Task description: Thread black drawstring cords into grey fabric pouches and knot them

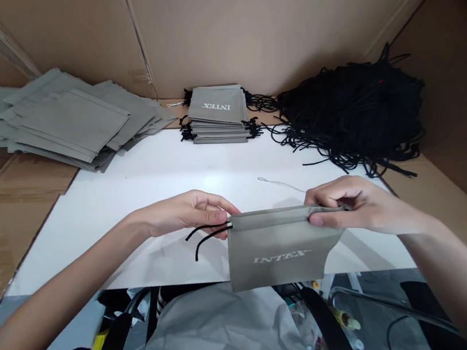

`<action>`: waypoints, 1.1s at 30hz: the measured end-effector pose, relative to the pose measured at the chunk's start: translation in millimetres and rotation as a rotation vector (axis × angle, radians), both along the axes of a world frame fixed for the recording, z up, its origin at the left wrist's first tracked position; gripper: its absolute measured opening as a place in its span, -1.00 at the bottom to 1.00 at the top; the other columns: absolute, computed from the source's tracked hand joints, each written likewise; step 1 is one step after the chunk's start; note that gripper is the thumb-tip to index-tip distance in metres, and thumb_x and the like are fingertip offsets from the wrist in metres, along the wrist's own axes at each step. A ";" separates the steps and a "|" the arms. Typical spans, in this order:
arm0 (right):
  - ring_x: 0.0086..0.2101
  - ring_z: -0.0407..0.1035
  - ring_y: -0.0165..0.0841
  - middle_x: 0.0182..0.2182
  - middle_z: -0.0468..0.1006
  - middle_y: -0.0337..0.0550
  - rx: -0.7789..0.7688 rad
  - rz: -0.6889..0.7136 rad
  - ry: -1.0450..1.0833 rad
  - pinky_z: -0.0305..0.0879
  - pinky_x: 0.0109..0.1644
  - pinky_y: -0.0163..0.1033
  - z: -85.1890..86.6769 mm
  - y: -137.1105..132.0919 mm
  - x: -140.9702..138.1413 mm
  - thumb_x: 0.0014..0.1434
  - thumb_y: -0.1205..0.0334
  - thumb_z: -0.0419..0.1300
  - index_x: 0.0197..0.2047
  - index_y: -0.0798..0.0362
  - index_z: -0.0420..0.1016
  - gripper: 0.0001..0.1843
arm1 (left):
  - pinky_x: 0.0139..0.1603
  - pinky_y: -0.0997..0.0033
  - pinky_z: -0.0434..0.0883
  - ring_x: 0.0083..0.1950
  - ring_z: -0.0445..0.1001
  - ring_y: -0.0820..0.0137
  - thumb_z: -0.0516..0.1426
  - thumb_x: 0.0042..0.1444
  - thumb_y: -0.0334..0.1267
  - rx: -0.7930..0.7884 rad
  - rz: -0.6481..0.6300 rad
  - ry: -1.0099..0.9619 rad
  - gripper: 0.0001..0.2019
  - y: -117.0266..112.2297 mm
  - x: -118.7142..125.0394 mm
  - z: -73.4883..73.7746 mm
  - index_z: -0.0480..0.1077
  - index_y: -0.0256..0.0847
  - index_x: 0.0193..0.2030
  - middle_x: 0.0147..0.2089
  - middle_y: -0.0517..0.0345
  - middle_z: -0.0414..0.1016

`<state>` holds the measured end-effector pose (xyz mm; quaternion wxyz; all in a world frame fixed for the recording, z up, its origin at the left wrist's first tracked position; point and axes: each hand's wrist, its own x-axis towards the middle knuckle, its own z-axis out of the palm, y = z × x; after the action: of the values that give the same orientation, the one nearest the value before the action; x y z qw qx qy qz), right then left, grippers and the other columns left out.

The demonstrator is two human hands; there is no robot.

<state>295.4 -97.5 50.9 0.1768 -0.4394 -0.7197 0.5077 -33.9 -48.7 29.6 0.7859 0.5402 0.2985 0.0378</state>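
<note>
A grey drawstring pouch (273, 244) with white INTEX lettering hangs upright between my two hands, over the front edge of the table. My right hand (346, 208) pinches its top right part, thumb in front and fingers curled behind. At the top left corner, my left hand (204, 211) has its thumb and fingers closed on the pouch's edge. Two ends of black cord (207, 234) stick out there, crossing in front of the left fingers. A thin looped wire (280, 183) reaches toward my right hand; its other end is hidden.
Flat grey pouches (74, 122) lie piled at the back left. A stack of corded pouches (218, 113) stands at the back middle, and a heap of black cords (355, 111) at the back right. Cardboard walls (281, 17) enclose the white table (130, 183).
</note>
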 end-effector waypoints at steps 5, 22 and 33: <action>-0.52 -0.01 -0.44 -0.56 0.28 -0.24 0.002 0.007 -0.052 -0.15 -0.46 -0.23 5.2 1.7 4.1 0.21 0.02 0.26 -0.59 0.03 -0.08 -0.39 | -0.14 0.43 0.39 -0.26 0.51 0.41 0.29 0.13 -0.09 0.048 -0.049 0.069 -0.76 -3.6 -3.7 7.7 0.55 -0.18 -0.15 -0.27 0.17 0.49; -0.51 -0.04 -0.40 -0.58 0.13 -0.27 0.039 -0.047 -0.187 -0.14 -0.43 -0.16 7.0 -3.5 23.8 0.26 0.01 0.23 -0.55 0.01 -0.05 -0.44 | -0.25 0.47 0.38 -0.33 0.46 0.43 0.21 0.21 -0.05 0.286 0.235 0.284 -0.74 -24.0 -27.9 -5.2 0.57 -0.20 -0.27 -0.36 0.16 0.52; -0.47 0.13 -0.41 -0.53 0.35 -0.23 0.099 -0.019 -0.224 -0.01 -0.38 -0.19 3.3 -1.9 30.3 0.27 0.04 0.24 -0.53 0.02 0.22 -0.57 | -0.14 0.38 0.47 -0.26 0.48 0.39 0.21 0.19 0.01 0.444 0.498 0.262 -0.71 -42.1 -30.5 -11.8 0.51 -0.21 -0.23 -0.31 0.14 0.54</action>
<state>325.7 -99.4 54.2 0.1214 -0.4909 -0.7549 0.4175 -64.4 -90.7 17.8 0.5710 0.6087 0.5039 0.2225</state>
